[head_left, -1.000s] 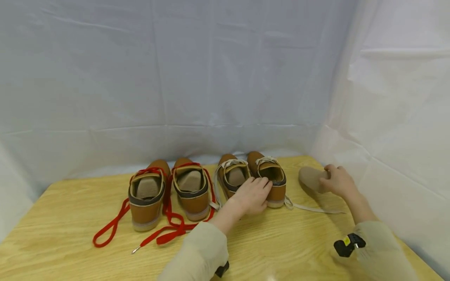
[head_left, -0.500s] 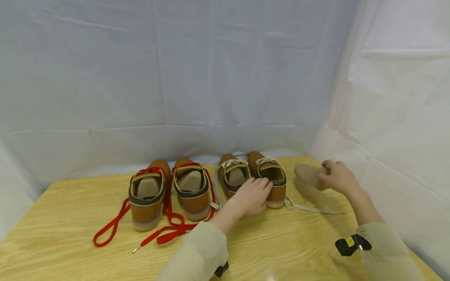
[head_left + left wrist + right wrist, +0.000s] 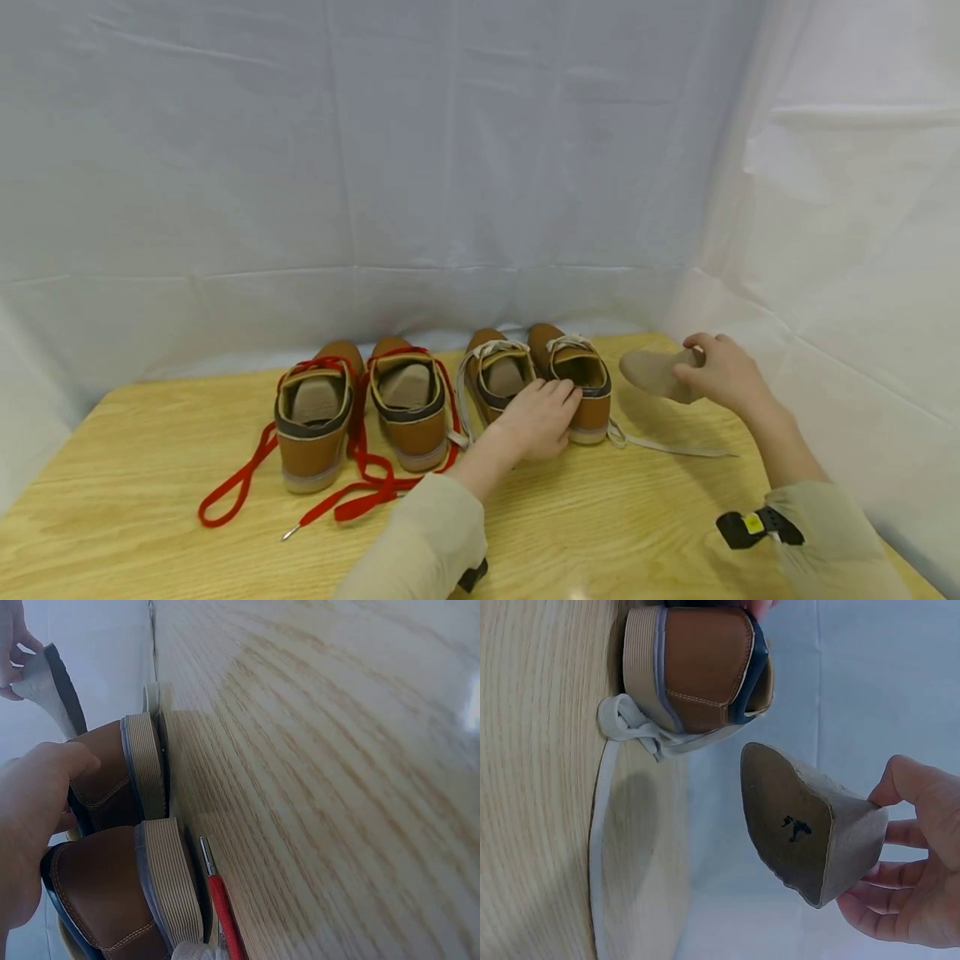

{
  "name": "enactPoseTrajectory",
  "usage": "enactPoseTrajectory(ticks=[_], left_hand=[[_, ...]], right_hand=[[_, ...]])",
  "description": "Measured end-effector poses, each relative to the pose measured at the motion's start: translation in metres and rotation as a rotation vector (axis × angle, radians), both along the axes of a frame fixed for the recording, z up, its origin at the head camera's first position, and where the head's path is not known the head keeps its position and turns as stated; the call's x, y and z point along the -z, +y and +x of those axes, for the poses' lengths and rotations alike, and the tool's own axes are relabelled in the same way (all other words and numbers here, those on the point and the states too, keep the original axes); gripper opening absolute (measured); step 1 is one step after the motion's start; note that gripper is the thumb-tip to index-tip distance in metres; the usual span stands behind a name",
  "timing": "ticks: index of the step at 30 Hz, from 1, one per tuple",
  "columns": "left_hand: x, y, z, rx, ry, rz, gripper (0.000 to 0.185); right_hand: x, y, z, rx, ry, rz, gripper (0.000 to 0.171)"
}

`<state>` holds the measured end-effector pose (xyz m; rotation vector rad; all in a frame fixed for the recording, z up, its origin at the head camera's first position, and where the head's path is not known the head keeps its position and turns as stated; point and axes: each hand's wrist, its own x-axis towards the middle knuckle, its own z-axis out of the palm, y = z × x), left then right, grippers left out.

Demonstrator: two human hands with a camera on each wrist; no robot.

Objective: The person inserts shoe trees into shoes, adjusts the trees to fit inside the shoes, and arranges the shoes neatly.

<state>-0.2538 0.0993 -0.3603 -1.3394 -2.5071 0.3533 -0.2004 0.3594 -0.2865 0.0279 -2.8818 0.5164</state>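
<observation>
Two tan shoes with beige laces stand side by side on the wooden table (image 3: 150,467). My left hand (image 3: 542,415) lies over the heel of the rightmost shoe (image 3: 592,408), fingers curled on its rim; in the left wrist view the left hand (image 3: 30,825) sits against that heel (image 3: 112,772). My right hand (image 3: 722,372) pinches one end of a beige insole (image 3: 651,372) and holds it in the air just right of that shoe. In the right wrist view the insole (image 3: 795,825) shows its underside with a small dark mark, held by the right hand's fingers (image 3: 915,877) beside the shoe (image 3: 697,667).
Another pair of tan shoes (image 3: 311,425) (image 3: 408,417) with red laces (image 3: 232,487) stands to the left, insoles inside. A loose beige lace (image 3: 667,447) trails right across the table. White sheets close off the back and right side (image 3: 825,250).
My right hand has lifted the insole off the table and carried it left, closer to the rightmost shoe. The left hand has stayed on the heel.
</observation>
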Motion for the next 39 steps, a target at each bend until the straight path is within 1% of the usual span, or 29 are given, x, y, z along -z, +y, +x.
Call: enactPoseTrajectory(ticks=[8, 13, 19, 29, 39], left_hand=[[-0.001, 0.0, 0.001, -0.001, 0.001, 0.003, 0.059], [-0.001, 0.0, 0.001, -0.003, 0.001, -0.001, 0.059], [-0.001, 0.0, 0.001, 0.003, 0.005, 0.002, 0.059], [-0.001, -0.001, 0.001, 0.012, -0.005, 0.016, 0.058], [0.0, 0.0, 0.0, 0.006, -0.015, 0.009, 0.059]], right_hand=[[-0.009, -0.006, 0.003, -0.009, 0.03, 0.02, 0.048], [-0.015, -0.011, 0.006, -0.026, 0.027, 0.037, 0.047], [-0.021, -0.017, 0.01, -0.031, 0.016, 0.028, 0.048], [-0.031, -0.024, 0.013, -0.031, 0.039, 0.025, 0.045], [-0.034, -0.035, 0.014, -0.084, 0.036, -0.003, 0.045]])
